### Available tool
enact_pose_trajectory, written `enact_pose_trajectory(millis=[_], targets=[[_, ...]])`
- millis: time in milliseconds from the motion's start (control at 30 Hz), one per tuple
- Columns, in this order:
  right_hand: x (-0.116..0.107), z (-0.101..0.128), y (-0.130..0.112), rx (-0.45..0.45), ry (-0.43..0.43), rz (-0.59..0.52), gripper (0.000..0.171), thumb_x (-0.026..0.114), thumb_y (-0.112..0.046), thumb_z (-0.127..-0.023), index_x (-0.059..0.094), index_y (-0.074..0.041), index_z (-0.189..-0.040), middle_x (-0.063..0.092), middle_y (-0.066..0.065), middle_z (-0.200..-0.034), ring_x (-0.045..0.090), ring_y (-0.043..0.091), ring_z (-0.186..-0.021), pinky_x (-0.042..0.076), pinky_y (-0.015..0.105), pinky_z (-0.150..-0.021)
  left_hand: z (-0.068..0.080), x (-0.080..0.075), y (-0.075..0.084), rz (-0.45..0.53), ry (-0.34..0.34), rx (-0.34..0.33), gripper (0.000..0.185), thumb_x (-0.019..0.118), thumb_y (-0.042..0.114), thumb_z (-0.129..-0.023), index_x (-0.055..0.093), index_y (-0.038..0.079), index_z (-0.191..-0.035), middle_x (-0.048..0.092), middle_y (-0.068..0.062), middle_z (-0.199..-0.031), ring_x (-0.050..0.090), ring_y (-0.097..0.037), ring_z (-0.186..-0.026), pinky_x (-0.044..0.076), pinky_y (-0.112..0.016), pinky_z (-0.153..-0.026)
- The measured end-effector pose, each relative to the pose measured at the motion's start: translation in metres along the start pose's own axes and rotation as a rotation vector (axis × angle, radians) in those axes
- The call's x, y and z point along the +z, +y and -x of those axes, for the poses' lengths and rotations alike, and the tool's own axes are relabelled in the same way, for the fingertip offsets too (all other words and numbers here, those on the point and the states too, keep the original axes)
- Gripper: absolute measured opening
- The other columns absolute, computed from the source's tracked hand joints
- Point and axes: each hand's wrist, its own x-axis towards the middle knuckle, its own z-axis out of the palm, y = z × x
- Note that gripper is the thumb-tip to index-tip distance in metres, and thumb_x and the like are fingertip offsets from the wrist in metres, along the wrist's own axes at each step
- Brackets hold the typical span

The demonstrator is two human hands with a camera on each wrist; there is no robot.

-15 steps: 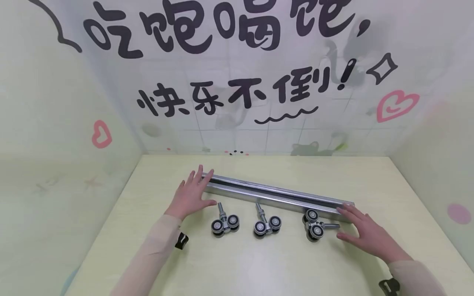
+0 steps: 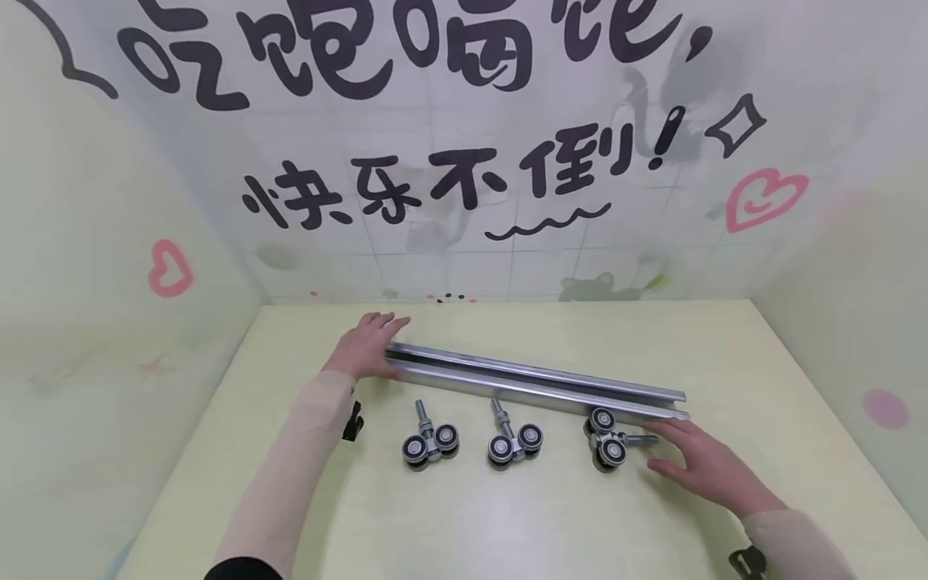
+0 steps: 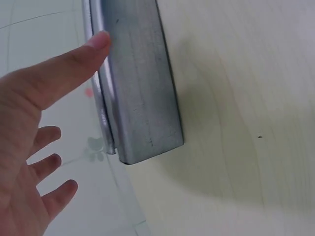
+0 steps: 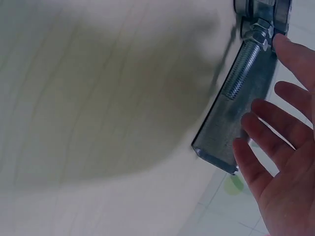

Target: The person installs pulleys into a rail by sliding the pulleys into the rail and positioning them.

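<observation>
A silver metal channel rail [image 2: 536, 379], slotted along its top, lies slantwise across the table, its right end nearer. My left hand [image 2: 362, 348] is at the rail's left end, thumb by the front wall and fingers spread beyond the far side; in the left wrist view the rail end [image 3: 142, 98] lies beside the thumb, and contact is unclear. By the right end is my right hand [image 2: 706, 467], fingers loosely extended. Nearest to it lies a roller trolley [image 2: 607, 439] with its bolt [image 4: 241, 71] pointing right. Two similar roller trolleys, the middle one [image 2: 515, 443] and the left one [image 2: 431, 445], lie before the rail.
The pale wooden table [image 2: 464, 515] meets a back wall [image 2: 326, 274] with large black lettering. Side walls [image 2: 834, 322] stand to left and right. Dark straps show at both wrists.
My left hand has drawn in closer round the rail's left end, its thumb now at the front wall. The right hand stays by the right end. The head view has shifted slightly.
</observation>
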Motion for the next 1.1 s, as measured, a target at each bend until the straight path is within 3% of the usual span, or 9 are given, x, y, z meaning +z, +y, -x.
enact_pose_trajectory(millis=[133, 433, 667, 867, 1100], targets=[[0.003, -0.001, 0.0, 0.008, -0.014, 0.007, 0.047, 0.077, -0.019, -0.066, 0.061, -0.001, -0.107, 0.061, 0.016, -0.105, 0.058, 0.034, -0.095, 0.049, 0.047, -0.077, -0.007, 0.005, -0.002, -0.018, -0.041, 0.008, 0.097, 0.082, 0.037, -0.058, 0.035, 0.014, -0.139, 0.033, -0.017, -0.142, 0.025, -0.039, -0.129, 0.036, -0.056, -0.095], [0.012, -0.004, 0.001, 0.042, -0.054, -0.008, 0.046, 0.076, -0.015, -0.067, 0.061, -0.001, -0.108, 0.061, 0.017, -0.106, 0.059, 0.035, -0.094, 0.05, 0.048, -0.077, -0.015, 0.008, -0.002, -0.047, -0.09, 0.095, 0.089, 0.084, 0.033, -0.056, 0.044, 0.009, -0.133, 0.044, -0.015, -0.134, 0.036, -0.035, -0.123, 0.036, -0.05, -0.098], [0.016, -0.004, 0.003, 0.05, -0.076, -0.024, 0.043, 0.075, -0.013, -0.068, 0.062, -0.001, -0.106, 0.061, 0.018, -0.106, 0.059, 0.036, -0.093, 0.05, 0.049, -0.076, -0.023, 0.008, -0.001, -0.021, -0.145, 0.057, 0.07, 0.084, 0.029, -0.057, 0.055, 0.012, -0.119, 0.057, -0.009, -0.116, 0.049, -0.028, -0.108, 0.042, -0.043, -0.092], [0.019, -0.005, 0.005, 0.056, -0.089, -0.019, 0.042, 0.075, -0.011, -0.068, 0.061, 0.001, -0.106, 0.061, 0.018, -0.105, 0.06, 0.034, -0.091, 0.05, 0.048, -0.077, -0.027, 0.006, 0.003, 0.097, -0.2, 0.068, 0.064, 0.084, 0.019, -0.056, 0.059, 0.008, -0.114, 0.06, -0.009, -0.11, 0.055, -0.024, -0.1, 0.043, -0.041, -0.092], [0.026, -0.007, 0.008, -0.018, 0.004, 0.015, 0.037, 0.075, -0.004, -0.065, 0.063, 0.001, -0.1, 0.064, 0.013, -0.095, 0.062, 0.028, -0.083, 0.052, 0.043, -0.073, -0.03, 0.006, 0.004, 0.147, -0.215, 0.015, 0.062, 0.085, 0.014, -0.053, 0.061, 0.009, -0.11, 0.06, -0.008, -0.11, 0.054, -0.025, -0.101, 0.043, -0.042, -0.092]])
